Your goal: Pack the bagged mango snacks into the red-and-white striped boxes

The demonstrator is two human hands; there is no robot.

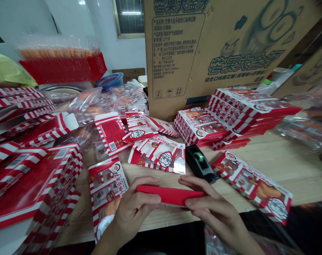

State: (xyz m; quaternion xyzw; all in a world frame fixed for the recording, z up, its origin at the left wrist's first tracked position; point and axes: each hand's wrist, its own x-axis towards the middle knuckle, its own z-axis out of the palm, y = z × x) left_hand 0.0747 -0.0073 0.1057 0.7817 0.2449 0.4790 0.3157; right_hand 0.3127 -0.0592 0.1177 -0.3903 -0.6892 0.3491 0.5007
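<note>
Between my two hands, close to the table's front edge, is a small carton [174, 195] seen end-on, its plain red end panel facing me. My left hand [135, 205] grips its left end, thumb on the near face and fingers behind. On the right end, my right hand [214, 205] pinches it the same way. The rest of this carton is foreshortened and mostly hidden. To the left of my left hand lies a red-and-white striped carton [107, 193] with windows showing sweets. Just beyond my right hand stands a black tape dispenser [200, 163] with a green roll.
Flat striped cartons [54, 184] are stacked at the left. Printed sleeves [161, 152] lie mid-table. Filled cartons [246, 109] are piled at the right, another carton [256, 186] nearer. Behind rise a large cardboard box [174, 71], bagged sweets [89, 102] and a red tray [62, 67].
</note>
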